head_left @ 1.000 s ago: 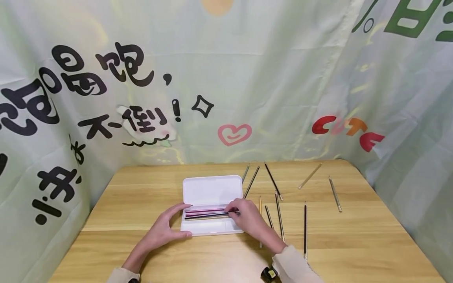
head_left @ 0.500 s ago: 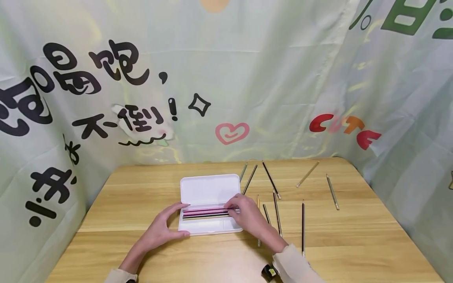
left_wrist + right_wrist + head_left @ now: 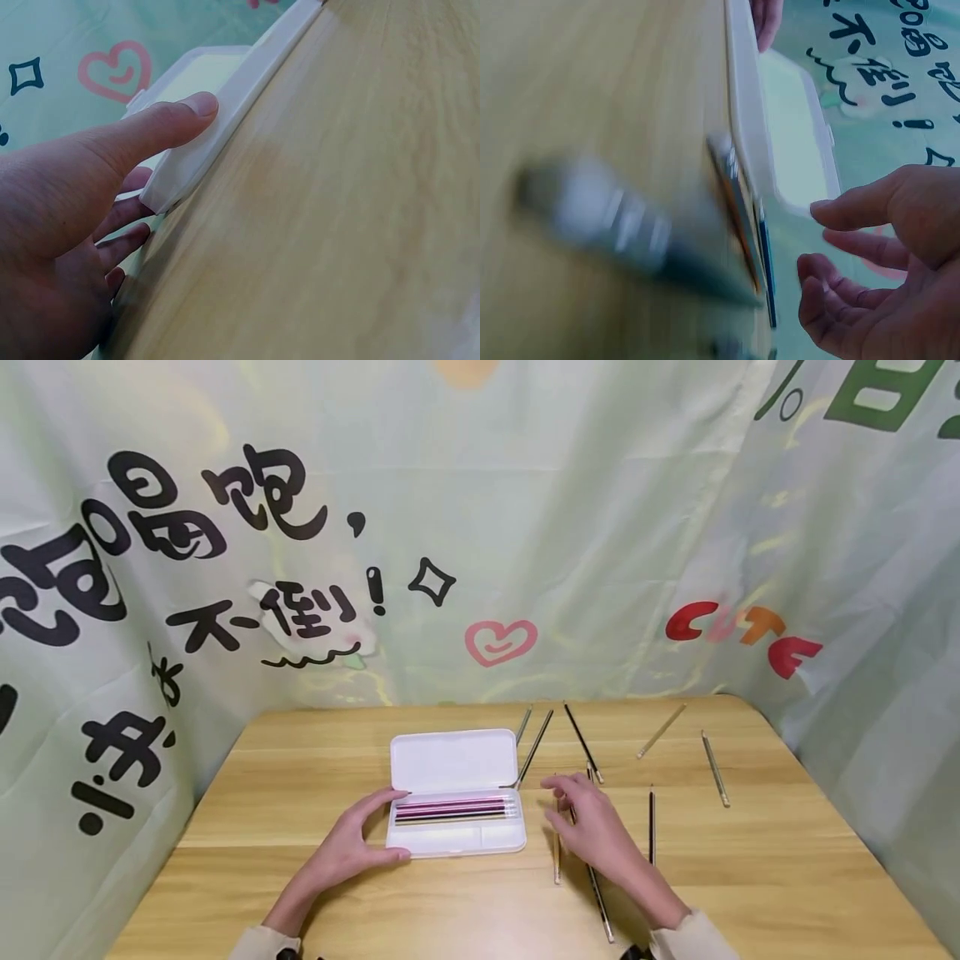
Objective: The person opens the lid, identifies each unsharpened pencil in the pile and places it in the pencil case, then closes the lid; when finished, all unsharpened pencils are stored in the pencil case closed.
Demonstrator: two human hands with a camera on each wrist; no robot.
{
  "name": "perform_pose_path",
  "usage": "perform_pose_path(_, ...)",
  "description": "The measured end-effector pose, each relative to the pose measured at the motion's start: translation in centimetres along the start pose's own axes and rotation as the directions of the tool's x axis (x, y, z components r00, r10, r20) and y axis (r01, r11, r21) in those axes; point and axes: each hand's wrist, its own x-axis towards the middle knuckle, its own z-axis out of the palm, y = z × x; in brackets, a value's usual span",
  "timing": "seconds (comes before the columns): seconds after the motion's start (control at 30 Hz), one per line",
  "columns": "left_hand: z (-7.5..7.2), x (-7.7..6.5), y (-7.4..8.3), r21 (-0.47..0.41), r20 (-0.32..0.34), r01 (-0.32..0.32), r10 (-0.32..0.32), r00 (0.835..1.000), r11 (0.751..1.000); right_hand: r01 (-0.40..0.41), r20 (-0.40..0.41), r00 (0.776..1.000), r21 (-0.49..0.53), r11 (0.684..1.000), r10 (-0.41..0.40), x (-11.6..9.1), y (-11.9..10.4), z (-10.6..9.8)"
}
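Note:
An open white pencil case (image 3: 435, 841) lies on the table, its lid (image 3: 453, 760) tilted up at the back. Several pencils (image 3: 450, 812), pink, dark and yellowish, lie side by side inside it. My left hand (image 3: 348, 839) grips the case's left end, thumb on the front wall and fingers behind, as the left wrist view also shows at the thumb (image 3: 172, 124). My right hand (image 3: 596, 827) is off to the right of the case, fingers loosely bent and holding nothing. Beneath it lie a yellow pencil (image 3: 557, 852) and a dark pencil (image 3: 600, 902), partly hidden.
Several loose pencils are scattered on the wooden table (image 3: 750, 877): a black one (image 3: 581, 739) at the back, a dark one (image 3: 652, 827) to the right, a grey one (image 3: 715, 768) farther right. A printed curtain (image 3: 600, 527) hangs behind the table.
My right hand has let go of a pencil in the case and moved right, over the loose pencils. My left hand stays on the case.

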Motion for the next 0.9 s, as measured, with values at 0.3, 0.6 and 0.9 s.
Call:
perform_pose_path(0.3,0.2,0.6,0.2,-0.007,0.01,0.011,-0.011,1.0,1.0,-0.107,0.046,0.993,-0.085,0.991,0.111,-3.0,1.5,-2.4)
perform_pose_path(0.6,-0.2,0.6,0.0,0.005,-0.006,-0.002,0.002,1.0,1.0,-0.103,0.058,0.992,-0.131,0.986,0.112,-4.2,1.7,-2.0)
perform_pose_path(0.9,0.1,0.3,0.0,-0.011,-0.003,0.001,-0.001,1.0,1.0,-0.097,0.107,0.988,-0.134,0.986,0.112,-4.2,1.7,-2.2)
